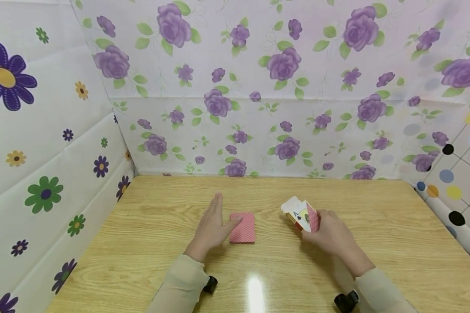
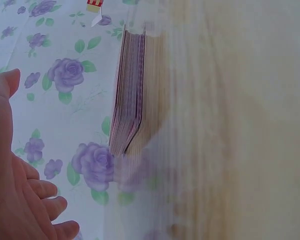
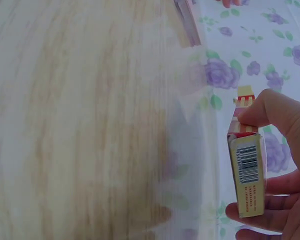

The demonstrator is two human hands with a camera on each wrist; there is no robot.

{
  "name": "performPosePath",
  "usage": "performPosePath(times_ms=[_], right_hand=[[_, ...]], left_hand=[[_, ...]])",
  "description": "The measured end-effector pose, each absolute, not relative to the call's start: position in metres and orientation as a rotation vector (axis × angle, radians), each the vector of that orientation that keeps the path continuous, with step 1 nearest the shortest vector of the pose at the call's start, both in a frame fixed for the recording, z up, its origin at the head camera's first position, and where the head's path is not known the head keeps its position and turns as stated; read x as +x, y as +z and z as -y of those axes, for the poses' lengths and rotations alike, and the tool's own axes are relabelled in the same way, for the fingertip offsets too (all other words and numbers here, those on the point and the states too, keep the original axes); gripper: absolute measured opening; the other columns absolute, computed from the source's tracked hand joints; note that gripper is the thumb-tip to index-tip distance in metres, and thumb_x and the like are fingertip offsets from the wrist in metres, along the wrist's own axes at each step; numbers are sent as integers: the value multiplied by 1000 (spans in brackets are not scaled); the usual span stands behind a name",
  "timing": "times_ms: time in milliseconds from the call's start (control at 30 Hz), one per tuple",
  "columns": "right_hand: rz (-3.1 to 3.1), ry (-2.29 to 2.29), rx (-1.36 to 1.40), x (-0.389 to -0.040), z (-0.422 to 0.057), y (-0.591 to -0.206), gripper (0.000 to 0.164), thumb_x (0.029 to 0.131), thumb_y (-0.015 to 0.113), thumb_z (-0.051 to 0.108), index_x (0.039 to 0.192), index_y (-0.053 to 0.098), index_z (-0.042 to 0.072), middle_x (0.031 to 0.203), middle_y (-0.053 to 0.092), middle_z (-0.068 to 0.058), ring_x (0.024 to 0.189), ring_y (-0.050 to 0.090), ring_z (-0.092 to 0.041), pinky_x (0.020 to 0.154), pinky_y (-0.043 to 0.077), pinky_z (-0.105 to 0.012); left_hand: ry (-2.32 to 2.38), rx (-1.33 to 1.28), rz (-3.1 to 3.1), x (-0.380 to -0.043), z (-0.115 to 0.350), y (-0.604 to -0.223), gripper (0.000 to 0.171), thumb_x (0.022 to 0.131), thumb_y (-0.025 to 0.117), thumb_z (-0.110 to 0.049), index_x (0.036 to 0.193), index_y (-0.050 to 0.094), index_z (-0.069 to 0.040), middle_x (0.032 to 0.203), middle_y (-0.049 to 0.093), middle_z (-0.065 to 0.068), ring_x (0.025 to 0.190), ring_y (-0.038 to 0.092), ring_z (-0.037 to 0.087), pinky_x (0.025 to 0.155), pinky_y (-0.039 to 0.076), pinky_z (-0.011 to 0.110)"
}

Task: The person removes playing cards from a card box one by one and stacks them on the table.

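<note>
A squared stack of playing cards (image 1: 243, 232), red-patterned backs up, lies on the table; its edges (image 2: 130, 90) show in the left wrist view. My left hand (image 1: 213, 224) is beside the stack, fingers straight and thumb stretched over its top left corner in the head view. That hand (image 2: 25, 195) grips nothing. With thumb and fingers, my right hand (image 1: 330, 230) holds a card box (image 1: 303, 216) above the table. An ace is pictured on its face, and a pale flap stands out at the far end. A barcode marks the box's narrow end (image 3: 247, 165) in the right wrist view.
The wooden table (image 1: 172, 195) reflects light near its front. Behind it hangs a purple-flowered cloth (image 1: 254, 130), with a flowered sheet (image 1: 43, 143) on the left and a dotted one (image 1: 462, 174) on the right. A black device (image 1: 346, 301) sits under my right wrist.
</note>
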State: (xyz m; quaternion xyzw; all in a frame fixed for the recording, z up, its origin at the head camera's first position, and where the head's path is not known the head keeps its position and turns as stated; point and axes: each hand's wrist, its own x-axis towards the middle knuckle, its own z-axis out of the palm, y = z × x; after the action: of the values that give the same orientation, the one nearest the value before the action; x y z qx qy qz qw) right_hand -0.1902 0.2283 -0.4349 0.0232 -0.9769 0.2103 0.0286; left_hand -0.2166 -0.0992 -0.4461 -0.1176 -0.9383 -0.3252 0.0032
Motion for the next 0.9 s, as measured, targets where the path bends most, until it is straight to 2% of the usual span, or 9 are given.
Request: performPosePath(times_ms=[333,633,900], right_hand=[[2926,750,143,-190,-234,-432,81,68,76,31,129,44,-11,119,53,-26,89,55,-27,71,51,-37],[2900,797,175,-192,-238,-434,78,67,75,29,129,45,-7,120,52,-21,95,55,-27,78,50,-39],[2839,861,271,-195,-242,-434,73,66,76,25,128,49,-2,119,53,-19,95,53,-26,77,47,-38]], left_hand=[[-1055,-379,2904,-214,94,-444,98,86,39,-72,153,3,-10,160,2,5,147,7,28,117,14,52],[-1101,-422,2854,-213,86,-445,92,88,41,-69,153,8,-12,160,10,6,147,12,27,117,18,51],[-1150,-496,2778,-212,79,-446,87,90,45,-62,151,17,-7,158,16,9,145,17,30,116,21,51]])
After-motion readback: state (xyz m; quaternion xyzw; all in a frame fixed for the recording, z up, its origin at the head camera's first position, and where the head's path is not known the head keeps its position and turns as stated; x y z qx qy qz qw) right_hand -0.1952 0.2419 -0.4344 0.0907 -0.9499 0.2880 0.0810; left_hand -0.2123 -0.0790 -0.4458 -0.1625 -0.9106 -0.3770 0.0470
